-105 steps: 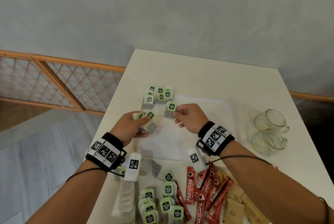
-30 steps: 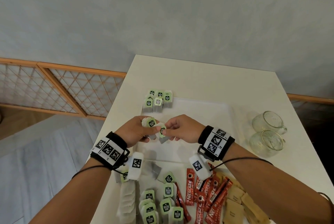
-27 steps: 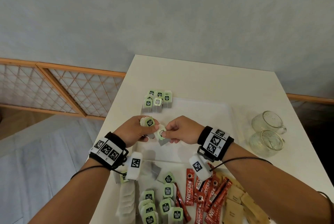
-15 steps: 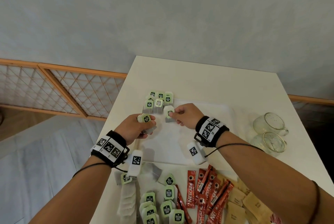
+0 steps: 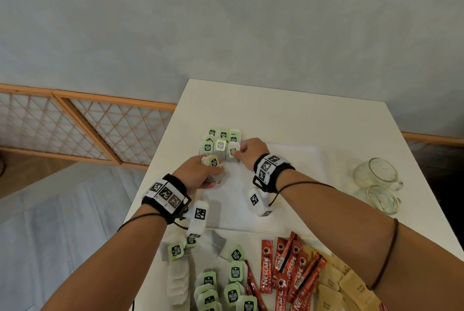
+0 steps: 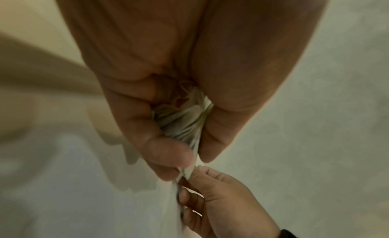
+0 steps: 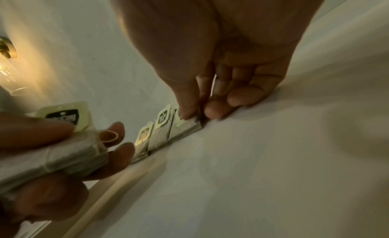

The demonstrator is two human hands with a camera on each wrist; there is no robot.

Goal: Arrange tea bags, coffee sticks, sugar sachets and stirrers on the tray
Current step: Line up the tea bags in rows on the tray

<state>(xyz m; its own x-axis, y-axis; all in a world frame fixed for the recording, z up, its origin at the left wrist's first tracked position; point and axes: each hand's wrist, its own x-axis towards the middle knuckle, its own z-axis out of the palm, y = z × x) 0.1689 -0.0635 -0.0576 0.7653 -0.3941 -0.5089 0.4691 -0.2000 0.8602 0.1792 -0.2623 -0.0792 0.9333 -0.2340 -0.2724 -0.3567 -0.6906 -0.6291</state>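
On the white surface [image 5: 288, 115] lies a white tray [image 5: 296, 180], and in its far left corner tea bags with green tags [image 5: 221, 140] are laid out in two short rows. The right hand [image 5: 251, 154] is at the right end of the nearer row, where its thumb and forefinger pinch a tea bag [image 7: 186, 126] that lies flat on the tray, just beside its neighbours; the other fingers [image 7: 244, 96] are curled, with their tips against the tray floor. The left hand [image 5: 198, 172] hovers over the tray's left edge, just in front of the rows, its fingers and thumb closed round a small stack of tea bags [image 5: 213, 167], whose top green tag shows above the thumb in the right wrist view. In the left wrist view the bunched bags are squeezed between thumb and fingers.

Nearer the person, off the tray, a loose pile of tea bags [image 5: 221, 283] lies at the left, red Nescafé coffee sticks [image 5: 288, 268] in the middle and brown sugar sachets [image 5: 344, 288] at the right. Two clear glass cups [image 5: 376, 185] lie on their sides to the right of the tray. Both wrists wear black bands with printed markers.
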